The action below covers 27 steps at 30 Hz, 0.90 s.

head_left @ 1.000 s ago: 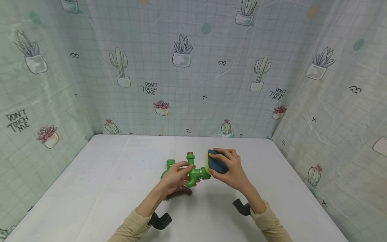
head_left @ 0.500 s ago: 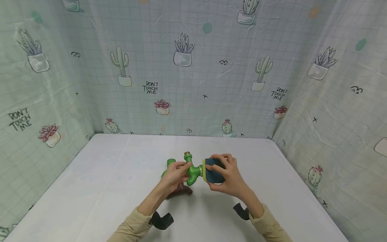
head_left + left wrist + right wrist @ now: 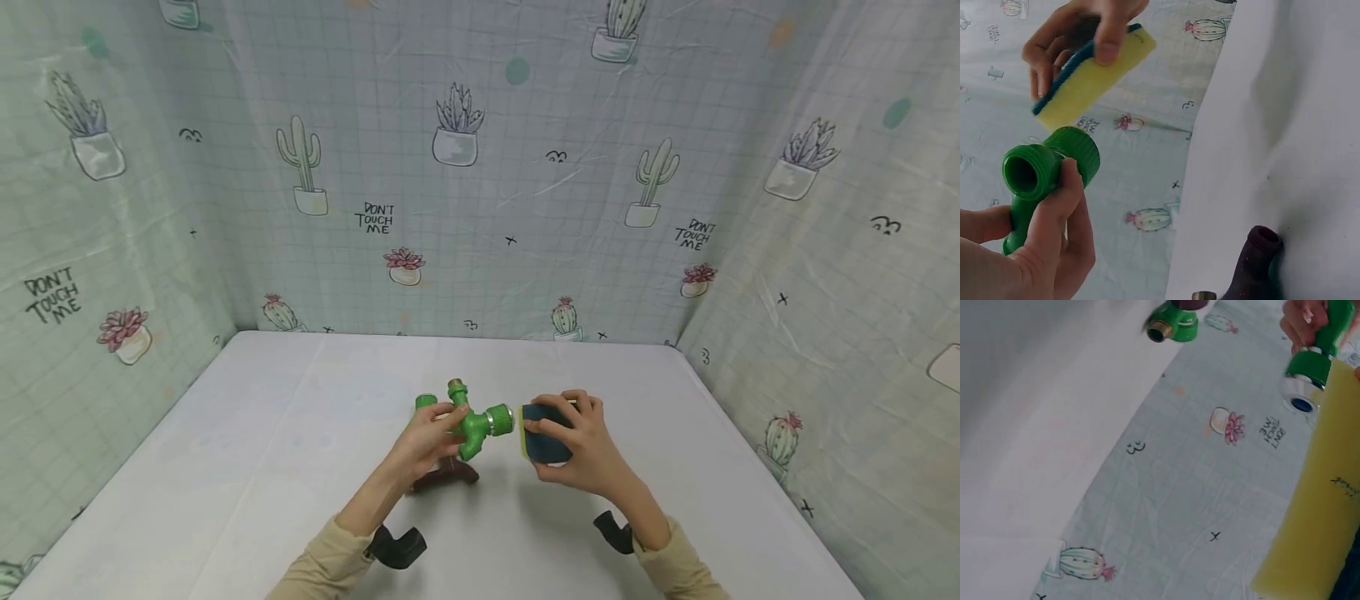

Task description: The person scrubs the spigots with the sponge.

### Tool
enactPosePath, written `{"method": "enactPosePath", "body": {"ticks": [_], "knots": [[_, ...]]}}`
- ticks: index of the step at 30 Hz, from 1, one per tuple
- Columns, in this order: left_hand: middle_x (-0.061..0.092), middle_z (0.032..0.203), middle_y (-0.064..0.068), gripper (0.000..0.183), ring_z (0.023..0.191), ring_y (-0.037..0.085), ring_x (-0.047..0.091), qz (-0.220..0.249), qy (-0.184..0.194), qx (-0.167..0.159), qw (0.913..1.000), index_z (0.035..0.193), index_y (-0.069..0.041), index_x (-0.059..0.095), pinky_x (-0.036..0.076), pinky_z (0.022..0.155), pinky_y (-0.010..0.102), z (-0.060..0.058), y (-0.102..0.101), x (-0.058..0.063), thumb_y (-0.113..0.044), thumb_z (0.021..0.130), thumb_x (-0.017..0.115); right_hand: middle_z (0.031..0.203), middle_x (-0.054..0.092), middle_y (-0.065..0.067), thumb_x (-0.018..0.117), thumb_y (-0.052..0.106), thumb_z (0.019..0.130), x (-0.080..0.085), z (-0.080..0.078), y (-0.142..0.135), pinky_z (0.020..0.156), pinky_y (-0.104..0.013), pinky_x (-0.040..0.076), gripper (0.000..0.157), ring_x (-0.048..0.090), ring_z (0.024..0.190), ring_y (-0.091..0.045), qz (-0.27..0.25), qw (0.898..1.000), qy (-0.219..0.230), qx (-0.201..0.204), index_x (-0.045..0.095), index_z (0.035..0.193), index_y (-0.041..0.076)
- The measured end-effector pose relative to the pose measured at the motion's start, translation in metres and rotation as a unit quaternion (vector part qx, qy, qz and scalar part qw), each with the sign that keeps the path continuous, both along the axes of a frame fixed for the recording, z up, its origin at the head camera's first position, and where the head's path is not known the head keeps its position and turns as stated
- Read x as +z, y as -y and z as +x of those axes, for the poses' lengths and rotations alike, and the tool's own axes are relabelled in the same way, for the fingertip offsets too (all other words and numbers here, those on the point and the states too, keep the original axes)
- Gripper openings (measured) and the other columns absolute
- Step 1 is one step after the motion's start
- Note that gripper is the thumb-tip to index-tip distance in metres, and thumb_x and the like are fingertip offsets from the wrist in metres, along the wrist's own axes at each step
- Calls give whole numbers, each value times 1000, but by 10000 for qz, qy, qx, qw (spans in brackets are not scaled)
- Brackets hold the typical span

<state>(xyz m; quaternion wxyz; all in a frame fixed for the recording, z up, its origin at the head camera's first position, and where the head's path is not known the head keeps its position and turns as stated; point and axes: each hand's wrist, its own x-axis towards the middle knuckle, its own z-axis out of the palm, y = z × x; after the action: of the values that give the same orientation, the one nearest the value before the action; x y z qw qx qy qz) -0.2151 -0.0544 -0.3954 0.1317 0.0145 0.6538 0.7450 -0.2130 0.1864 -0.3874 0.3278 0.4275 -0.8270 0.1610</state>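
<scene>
My left hand (image 3: 426,443) grips a green tap (image 3: 474,428) above the table, its brass-coloured threaded end pointing up and its ribbed collar towards the right. Thumb and fingers of my right hand (image 3: 591,450) pinch a sponge (image 3: 545,438), blue on one side and yellow on the other. In the head view the yellow side faces the tap's collar across a small gap. The left wrist view shows the sponge (image 3: 1094,81) just beyond the tap (image 3: 1025,172). Behind my left hand, partly hidden, a second tap has a green part and a dark red part (image 3: 450,473).
A white table (image 3: 225,467) spreads beneath both hands. Cactus-printed cloth (image 3: 480,208) hangs behind it and along both sides. A black curved piece is at each wrist, the left piece (image 3: 399,547) and the right piece (image 3: 613,532).
The sponge first moves down and left over the tap's collar, then back right, away from it. The tap tilts slightly in my left hand, and its collar shows again.
</scene>
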Motion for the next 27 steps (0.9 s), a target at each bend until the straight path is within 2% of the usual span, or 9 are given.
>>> {"method": "enactPosePath", "body": {"ticks": [5, 9, 12, 16, 21, 26, 27], "knots": [[61, 105, 18, 43, 81, 17, 64, -367, -212, -285, 9987, 122, 3, 43, 55, 62, 29, 6, -4, 2, -24, 90, 52, 123, 51, -5, 68, 38, 73, 15, -5, 12, 72, -37, 28, 40, 38, 103, -21, -354, 9970, 690, -8, 60, 110, 23], [61, 98, 16, 40, 74, 14, 64, -550, -608, -546, 9951, 120, 4, 46, 55, 56, 27, 10, -6, 6, -22, 90, 53, 123, 53, -5, 66, 38, 77, 20, -9, 24, 70, -34, 29, 39, 41, 101, -20, -216, 9928, 1144, -296, 58, 113, 25], [61, 92, 14, 35, 68, 12, 63, -752, -724, -573, 9929, 114, 5, 49, 54, 55, 27, 12, -8, 9, -19, 89, 54, 121, 55, -3, 66, 39, 78, 18, -9, 28, 69, -31, 29, 39, 42, 99, -19, -86, 9907, 1291, -430, 58, 114, 26], [61, 90, 12, 31, 65, 10, 61, -703, -504, -308, 9958, 109, 8, 50, 54, 56, 26, 12, -8, 12, -16, 90, 51, 120, 53, -3, 68, 39, 74, 14, -6, 28, 70, -34, 31, 42, 41, 100, -19, -57, 9950, 970, -229, 59, 113, 27], [56, 90, 10, 31, 72, 14, 63, -137, -24, 32, 9999, 112, 10, 48, 56, 63, 28, 9, -5, 11, -13, 92, 48, 120, 50, -4, 74, 38, 64, 6, 1, 25, 72, -41, 33, 48, 38, 101, -23, 99, 9998, 128, 131, 61, 109, 27], [53, 97, 11, 37, 84, 21, 64, 138, 67, -104, 9998, 116, 14, 45, 56, 72, 34, 7, 0, 3, -16, 93, 47, 119, 49, -6, 80, 34, 55, -8, 8, 13, 76, -45, 30, 55, 37, 101, -26, 212, 9989, -342, 234, 61, 106, 27], [53, 100, 13, 40, 86, 23, 64, 169, 54, -160, 9997, 117, 14, 44, 55, 73, 35, 6, 2, 2, -17, 93, 47, 120, 49, -6, 78, 36, 59, -10, 9, 10, 77, -46, 29, 51, 37, 101, -26, 169, 9989, -368, 238, 61, 106, 27]]}}
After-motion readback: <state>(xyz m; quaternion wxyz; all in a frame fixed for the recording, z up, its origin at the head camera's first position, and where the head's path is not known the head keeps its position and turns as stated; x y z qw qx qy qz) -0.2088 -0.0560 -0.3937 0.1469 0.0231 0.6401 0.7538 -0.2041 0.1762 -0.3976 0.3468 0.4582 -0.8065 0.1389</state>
